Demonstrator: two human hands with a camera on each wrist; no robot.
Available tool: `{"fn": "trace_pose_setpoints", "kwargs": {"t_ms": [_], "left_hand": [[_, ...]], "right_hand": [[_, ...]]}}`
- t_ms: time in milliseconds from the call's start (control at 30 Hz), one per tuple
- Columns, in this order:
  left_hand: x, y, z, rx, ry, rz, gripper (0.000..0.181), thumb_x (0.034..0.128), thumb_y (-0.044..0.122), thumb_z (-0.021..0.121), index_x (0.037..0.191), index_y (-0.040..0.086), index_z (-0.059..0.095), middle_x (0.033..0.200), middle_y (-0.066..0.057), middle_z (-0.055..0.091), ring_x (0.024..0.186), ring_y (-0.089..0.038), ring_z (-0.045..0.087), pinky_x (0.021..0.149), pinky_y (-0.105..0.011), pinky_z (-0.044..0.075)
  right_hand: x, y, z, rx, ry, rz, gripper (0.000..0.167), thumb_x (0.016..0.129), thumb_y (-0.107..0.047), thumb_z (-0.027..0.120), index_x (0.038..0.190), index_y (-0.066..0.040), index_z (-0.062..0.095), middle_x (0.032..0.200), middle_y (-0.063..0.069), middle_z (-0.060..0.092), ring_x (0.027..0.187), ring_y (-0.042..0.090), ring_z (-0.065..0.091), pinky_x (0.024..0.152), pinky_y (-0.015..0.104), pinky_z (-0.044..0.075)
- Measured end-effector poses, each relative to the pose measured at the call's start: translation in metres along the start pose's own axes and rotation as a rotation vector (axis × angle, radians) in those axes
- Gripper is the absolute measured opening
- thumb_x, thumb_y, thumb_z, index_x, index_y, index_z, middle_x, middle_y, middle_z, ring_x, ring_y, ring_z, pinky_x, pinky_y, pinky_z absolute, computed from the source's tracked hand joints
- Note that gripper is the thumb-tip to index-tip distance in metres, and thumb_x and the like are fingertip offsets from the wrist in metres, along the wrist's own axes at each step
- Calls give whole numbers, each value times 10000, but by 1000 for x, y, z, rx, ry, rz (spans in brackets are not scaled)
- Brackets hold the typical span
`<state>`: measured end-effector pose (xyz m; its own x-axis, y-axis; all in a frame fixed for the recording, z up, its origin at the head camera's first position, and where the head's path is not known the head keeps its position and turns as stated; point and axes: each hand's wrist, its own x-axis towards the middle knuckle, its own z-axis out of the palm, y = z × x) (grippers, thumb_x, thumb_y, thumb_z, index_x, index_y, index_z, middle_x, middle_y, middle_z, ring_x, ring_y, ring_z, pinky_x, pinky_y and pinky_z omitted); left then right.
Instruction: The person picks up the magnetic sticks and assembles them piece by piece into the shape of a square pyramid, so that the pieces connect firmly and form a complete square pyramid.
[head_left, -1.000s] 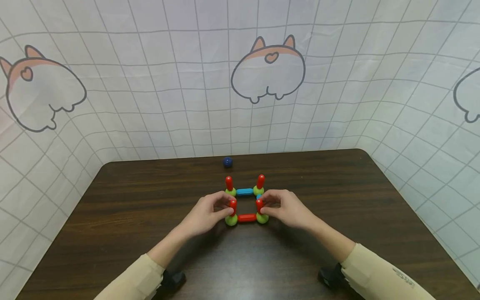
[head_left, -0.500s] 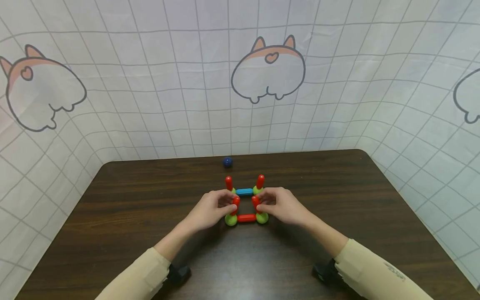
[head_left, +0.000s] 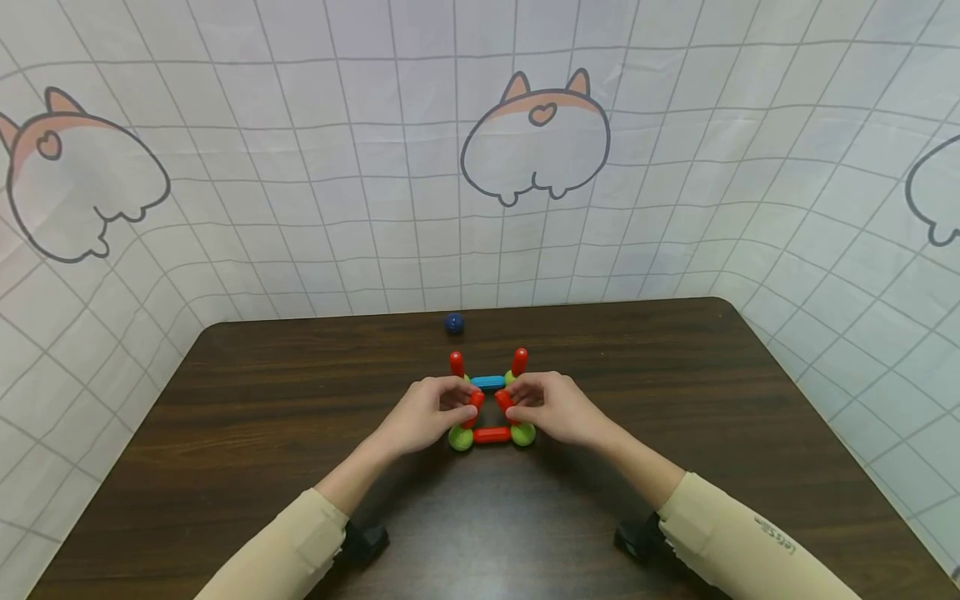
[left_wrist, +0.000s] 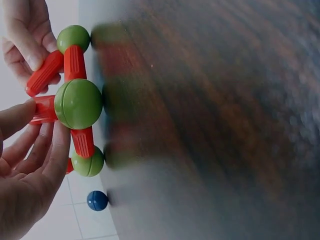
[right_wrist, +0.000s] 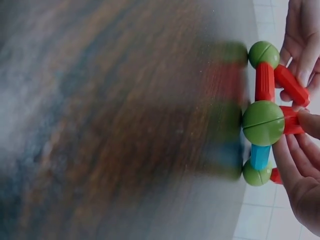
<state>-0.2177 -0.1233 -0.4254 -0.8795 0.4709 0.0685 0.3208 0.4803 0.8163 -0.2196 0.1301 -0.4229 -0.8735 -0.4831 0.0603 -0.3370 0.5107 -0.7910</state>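
A small frame of magnetic rods and green balls stands on the dark table. My left hand [head_left: 423,421] pinches the near left red rod [head_left: 475,407], which rises from a green ball [head_left: 461,438]. With thumb and fingers, my right hand [head_left: 558,412] pinches the near right red rod [head_left: 505,403], set on another green ball [head_left: 523,434]. Both rods lean inward, tops apart. A red crossbar rod [head_left: 492,435] joins these two balls. Behind, a blue rod [head_left: 487,382] links the far balls, partly hidden by my fingers. A blue rod [right_wrist: 260,157] runs along the right side.
Two upright red rods, a far left one [head_left: 456,362] and a far right one [head_left: 519,361], rise beyond my hands. A dark blue ball [head_left: 453,323] lies near the back edge of the table [head_left: 225,400]. A patterned white curtain [head_left: 360,167] hangs behind.
Both hands have moved inward, tilting the two near red rods from upright toward each other. The base and far rods stay in place.
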Motion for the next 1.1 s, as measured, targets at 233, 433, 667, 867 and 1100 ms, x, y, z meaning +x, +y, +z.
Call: {"fn": "trace_pose_setpoints", "kwargs": {"t_ms": [233, 433, 667, 867, 1100], "left_hand": [[0, 2, -1, -3, -7, 1, 224, 979, 134, 721, 1195, 71, 721, 1048, 6, 720, 961, -163, 683, 880, -383, 560], [0, 3, -1, -4, -15, 14, 219, 978, 123, 720, 1191, 70, 722, 1038, 13, 717, 955, -155, 679, 878, -380, 558], [1, 2, -2, -1, -22, 15, 221, 974, 122, 727, 1190, 73, 720, 1028, 10, 714, 954, -155, 679, 874, -373, 559], [0, 0, -3, -8, -18, 4, 223, 973, 145, 734, 1189, 90, 724, 1025, 20, 713, 953, -149, 675, 871, -376, 558], [-1, -4, -5, -44, -5, -30, 227, 979, 187, 732, 1196, 123, 730, 1021, 38, 717, 955, -156, 675, 864, -372, 559]], "right_hand": [[0, 1, 0, 3, -2, 13, 231, 944, -141, 764, 1154, -54, 725, 1001, -21, 718, 938, 154, 674, 848, 355, 561], [0, 1, -1, 1, -3, 14, 231, 946, -142, 761, 1152, -42, 723, 1001, -11, 716, 938, 162, 671, 851, 359, 560], [0, 2, 0, 4, -5, -4, 231, 946, -140, 763, 1144, -28, 724, 1000, 6, 720, 937, 172, 676, 851, 365, 561], [0, 2, -1, 10, -4, -6, 234, 940, -138, 769, 1144, -33, 725, 996, -4, 720, 934, 165, 676, 845, 358, 562], [-1, 1, -3, 39, -2, 1, 223, 942, -146, 767, 1147, -67, 730, 1004, -22, 725, 947, 164, 680, 848, 363, 560]]}}
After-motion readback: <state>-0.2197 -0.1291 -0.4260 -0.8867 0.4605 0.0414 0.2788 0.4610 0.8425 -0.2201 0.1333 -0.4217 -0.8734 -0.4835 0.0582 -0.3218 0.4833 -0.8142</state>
